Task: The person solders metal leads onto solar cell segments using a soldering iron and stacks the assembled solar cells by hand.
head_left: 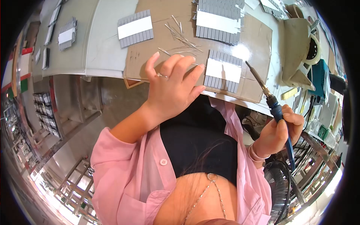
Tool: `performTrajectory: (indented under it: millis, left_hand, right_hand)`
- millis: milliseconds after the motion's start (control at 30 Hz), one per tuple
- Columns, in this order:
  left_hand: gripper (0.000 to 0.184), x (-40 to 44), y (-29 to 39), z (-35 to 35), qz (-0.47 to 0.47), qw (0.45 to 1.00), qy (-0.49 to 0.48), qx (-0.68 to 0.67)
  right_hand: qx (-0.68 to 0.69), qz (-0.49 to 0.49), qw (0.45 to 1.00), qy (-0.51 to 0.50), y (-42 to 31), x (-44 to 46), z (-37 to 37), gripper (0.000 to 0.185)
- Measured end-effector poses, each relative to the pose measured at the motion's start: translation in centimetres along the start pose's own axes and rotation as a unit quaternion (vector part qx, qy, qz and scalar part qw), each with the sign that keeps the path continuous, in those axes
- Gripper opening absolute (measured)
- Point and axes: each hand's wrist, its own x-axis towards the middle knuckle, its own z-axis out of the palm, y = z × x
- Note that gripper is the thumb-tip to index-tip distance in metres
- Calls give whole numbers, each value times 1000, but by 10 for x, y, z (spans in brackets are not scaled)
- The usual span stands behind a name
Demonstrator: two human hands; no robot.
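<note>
In my right hand (pixel 279 131) is a soldering iron (pixel 276 111), gripped by its blue handle. Its tip points up and left, above the right edge of a panel of grey strips (pixel 223 71) with a white band across it. My left hand (pixel 172 80) is just left of that panel, its fingers apart over the front edge of a brown cardboard sheet (pixel 140 62). Whether its fingertips touch the panel, I cannot tell. Thin metal wires (pixel 180 35) lie loose beyond my left fingers, some partly hidden behind them.
A similar panel (pixel 135 29) lies at upper left, and a thicker stack of panels (pixel 217 22) at the back. More strips (pixel 67 34) rest on the far left. To the right stand a cream-coloured machine (pixel 298 52) and a yellow sponge (pixel 290 93). A black fan (pixel 277 183) is below.
</note>
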Motion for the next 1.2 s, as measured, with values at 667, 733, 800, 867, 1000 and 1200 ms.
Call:
performTrajectory:
  millis: [667, 733, 800, 867, 1000, 1200]
  left_hand:
    - [45, -2, -4, -1, -30, 999, 10, 34]
    - [43, -1, -6, -1, -17, 999, 7, 36]
    - [43, -2, -5, -3, -2, 999, -3, 32]
    - [43, -5, -4, -3, 4, 1000, -9, 26]
    - [42, -8, -3, 2, 1, 1000, -1, 18]
    - [43, -8, -6, 4, -3, 1000, 9, 9]
  right_hand:
    - [95, 64, 991, 64, 8, 0, -32, 20]
    - [75, 45, 996, 32, 7, -2, -29, 21]
    - [56, 39, 998, -3, 3, -3, -22, 21]
    - [33, 44, 997, -47, -2, -6, -18, 21]
    - [-10, 41, 994, -96, -7, -9, 4, 21]
    - [-37, 30, 973, -227, -6, -4, 15, 15]
